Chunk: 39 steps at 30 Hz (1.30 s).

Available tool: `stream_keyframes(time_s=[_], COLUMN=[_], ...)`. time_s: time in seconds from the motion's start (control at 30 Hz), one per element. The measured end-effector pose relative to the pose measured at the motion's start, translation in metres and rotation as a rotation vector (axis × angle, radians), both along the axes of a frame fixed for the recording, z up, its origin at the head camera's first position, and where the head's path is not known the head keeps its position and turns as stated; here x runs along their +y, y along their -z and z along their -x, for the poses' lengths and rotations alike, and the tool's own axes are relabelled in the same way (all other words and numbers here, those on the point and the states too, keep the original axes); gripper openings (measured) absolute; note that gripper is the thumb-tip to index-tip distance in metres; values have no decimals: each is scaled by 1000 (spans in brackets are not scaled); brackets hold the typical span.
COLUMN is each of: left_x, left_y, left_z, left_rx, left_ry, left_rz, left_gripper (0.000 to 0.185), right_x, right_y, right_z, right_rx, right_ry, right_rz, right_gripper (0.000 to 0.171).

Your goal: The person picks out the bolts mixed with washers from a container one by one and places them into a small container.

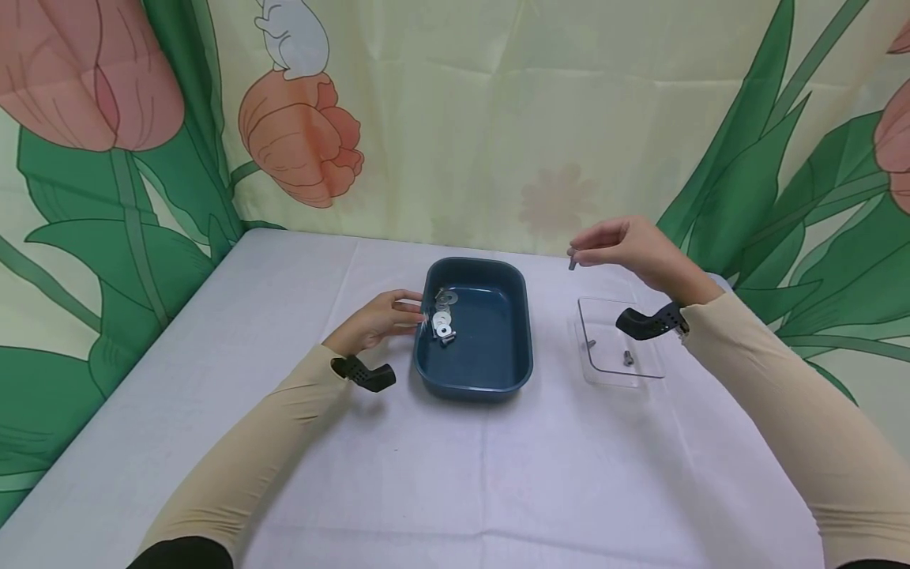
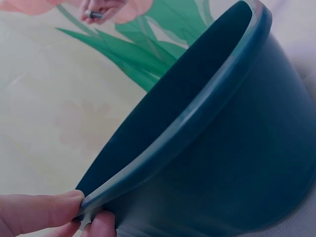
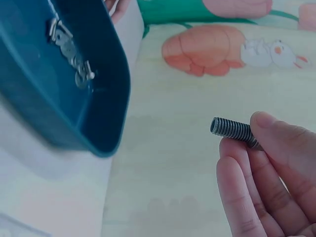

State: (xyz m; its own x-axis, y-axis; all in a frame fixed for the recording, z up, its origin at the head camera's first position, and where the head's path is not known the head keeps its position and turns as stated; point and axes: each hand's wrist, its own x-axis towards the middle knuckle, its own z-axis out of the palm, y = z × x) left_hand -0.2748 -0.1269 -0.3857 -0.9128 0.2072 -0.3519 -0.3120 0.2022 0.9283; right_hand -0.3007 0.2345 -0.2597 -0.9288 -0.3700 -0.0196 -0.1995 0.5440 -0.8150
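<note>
Held up over the far right of the table, a grey threaded bolt (image 3: 232, 129) is pinched between the thumb and fingers of my right hand (image 1: 626, 249). Its threaded end sticks out past the fingertips; the other end is hidden in the grip. My left hand (image 1: 380, 320) grips the left rim of a dark blue plastic tub (image 1: 472, 391), thumb on the rim (image 2: 185, 116) and fingers beneath it. Inside, along the tub's left side, lie several flat metal washers (image 1: 442, 318) and small bolts (image 1: 448, 339).
Right of the tub stands a clear plastic box (image 1: 604, 371) with a small bolt (image 1: 629, 358) and another small metal piece (image 1: 591, 344) in it. My right forearm passes over its right side. A white cloth (image 1: 398, 474) covers the table, and a printed curtain (image 1: 455, 134) hangs behind.
</note>
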Motion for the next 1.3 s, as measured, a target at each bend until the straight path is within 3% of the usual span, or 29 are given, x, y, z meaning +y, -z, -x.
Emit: stream_keyframes(time_s=[0.43,0.9,1.3], left_x=[1,1,0], left_y=[0,3,0], left_z=[1,2,1], left_rx=[-3,-7,2], left_ry=[-4,-8,19], left_rz=[7,5,-10], left_gripper=[51,51,52], right_x=[45,82,102], right_y=[5,19,46], right_z=[-8,-13,-9], right_rx=[-17,-31,-96], right_ry=[75,125,137], right_rz=[-36,-103,-60], right_gripper=[23,31,21])
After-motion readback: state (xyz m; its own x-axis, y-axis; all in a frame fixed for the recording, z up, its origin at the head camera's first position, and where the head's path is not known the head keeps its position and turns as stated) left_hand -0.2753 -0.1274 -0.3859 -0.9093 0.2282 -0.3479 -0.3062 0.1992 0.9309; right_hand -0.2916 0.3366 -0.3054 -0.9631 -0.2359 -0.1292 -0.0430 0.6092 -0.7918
